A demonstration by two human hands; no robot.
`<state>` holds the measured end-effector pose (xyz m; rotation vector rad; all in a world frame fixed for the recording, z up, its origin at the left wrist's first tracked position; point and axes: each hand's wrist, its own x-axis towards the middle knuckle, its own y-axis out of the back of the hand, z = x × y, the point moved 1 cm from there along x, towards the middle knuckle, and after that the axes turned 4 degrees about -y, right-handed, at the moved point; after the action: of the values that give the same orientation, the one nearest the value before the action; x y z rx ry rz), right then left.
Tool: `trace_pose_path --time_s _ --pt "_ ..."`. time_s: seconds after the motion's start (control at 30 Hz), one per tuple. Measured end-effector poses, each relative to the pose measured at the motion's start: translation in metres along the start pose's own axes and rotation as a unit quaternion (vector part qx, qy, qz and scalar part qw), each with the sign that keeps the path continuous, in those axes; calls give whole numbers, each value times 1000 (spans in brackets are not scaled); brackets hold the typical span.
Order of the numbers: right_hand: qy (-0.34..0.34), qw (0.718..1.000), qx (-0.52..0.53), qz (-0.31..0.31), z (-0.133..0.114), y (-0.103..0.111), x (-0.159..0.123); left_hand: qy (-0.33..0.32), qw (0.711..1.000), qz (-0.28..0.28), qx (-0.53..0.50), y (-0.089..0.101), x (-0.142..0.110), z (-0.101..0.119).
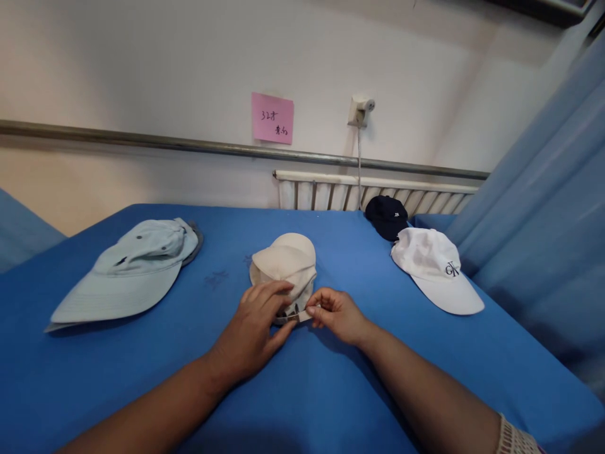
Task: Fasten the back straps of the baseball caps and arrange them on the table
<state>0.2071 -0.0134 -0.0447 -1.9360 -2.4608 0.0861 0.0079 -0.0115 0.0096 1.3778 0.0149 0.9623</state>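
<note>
A cream baseball cap [288,258] lies in the middle of the blue-covered table, its back strap toward me. My left hand [253,325] rests on the cap's near left side, fingers over the fabric and thumb beneath the strap's buckle. Between the thumb and fingers of my right hand [338,315] is the free end of the cap strap [305,315], pinched and drawn out to the right. The buckle looks brownish, and the left fingers partly hide it.
Light blue caps [127,268], seemingly stacked, lie at the left. A white cap [428,268] and a dark navy cap [387,216] lie at the right on the blue cover [302,403]. Behind are a radiator [326,192], a metal rail [189,144] and a plugged-in cord [360,148]. A blue curtain [543,233] hangs right.
</note>
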Motion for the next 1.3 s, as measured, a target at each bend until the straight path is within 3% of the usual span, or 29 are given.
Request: trace_pose_path --time_s 0.07,0.13,0.17,0.23,0.3,0.33,0.37,0.43,0.5,0.53,0.6,0.7,0.9,1.3 --pt "-3 1000 13 7 0 1 2 67 995 30 -60 6 0 0" --pt "-2 1000 21 13 0 1 2 187 969 53 -151 10 -2 2" --pt "-1 1000 26 17 0 1 2 256 942 51 -211 10 -4 4" --pt "2 999 38 27 -1 -1 2 379 857 21 -349 7 -11 10" --pt "3 998 53 35 -1 -3 2 449 770 -14 -454 1 -19 15" --pt "3 997 61 38 0 -4 3 462 751 -19 -471 -1 -22 17" --pt "1 997 68 41 0 -4 3 461 758 -14 -462 -2 -25 16" --pt "-2 996 78 47 1 -5 3 409 835 9 -368 0 -27 13" --pt "-7 995 85 51 1 -4 4 289 928 15 -234 4 -27 10" --pt "-9 995 88 53 2 -4 5 219 960 8 -174 5 -26 10" --pt "-15 994 95 53 2 -3 6 99 992 -18 -81 4 -24 9" --pt "-25 992 115 48 1 -3 5 -2 999 -48 13 -2 -17 8" --pt "-24 986 153 69 1 -2 6 -84 995 -41 45 -6 -1 1" --pt "-29 984 142 100 4 -4 9 -37 998 -48 10 -8 -2 1"
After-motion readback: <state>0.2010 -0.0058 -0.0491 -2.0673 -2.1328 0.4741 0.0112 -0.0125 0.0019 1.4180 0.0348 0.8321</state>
